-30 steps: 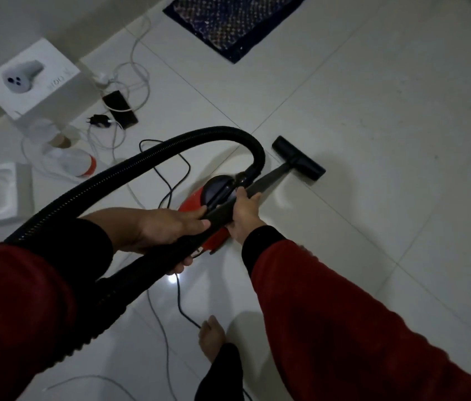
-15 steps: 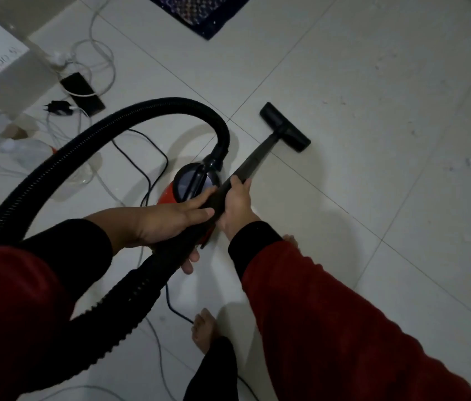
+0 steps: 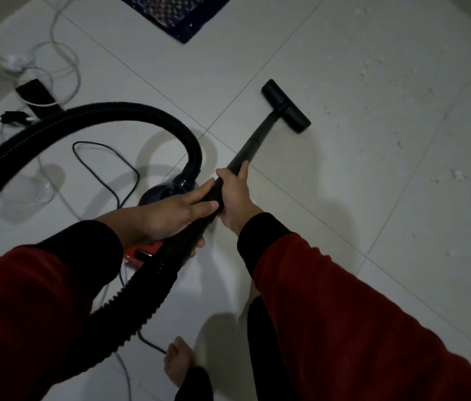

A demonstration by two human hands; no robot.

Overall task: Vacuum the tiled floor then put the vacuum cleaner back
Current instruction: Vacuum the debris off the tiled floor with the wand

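Both hands are on the vacuum's black wand, one behind the other. The right hand is forward, its grip wrapped tight round the tube with the thumb lying along it. The left hand sits just behind and touching it, its grip curled round the thicker handle end where the ribbed hose joins on. From the right hand the wand runs forward and down to a single floor nozzle, flat on the pale tiled floor, well ahead of both hands. The hose loops up and round to the left, then drops into the vacuum body, which sits on the floor right under the hands; a bit of its red shell peeks out below the left wrist. One black cord trails beside it. One bare foot stands near the bottom. White specks dot the tiles to the right. A dark rug corner lies up top, and a black phone amid white cables at left.
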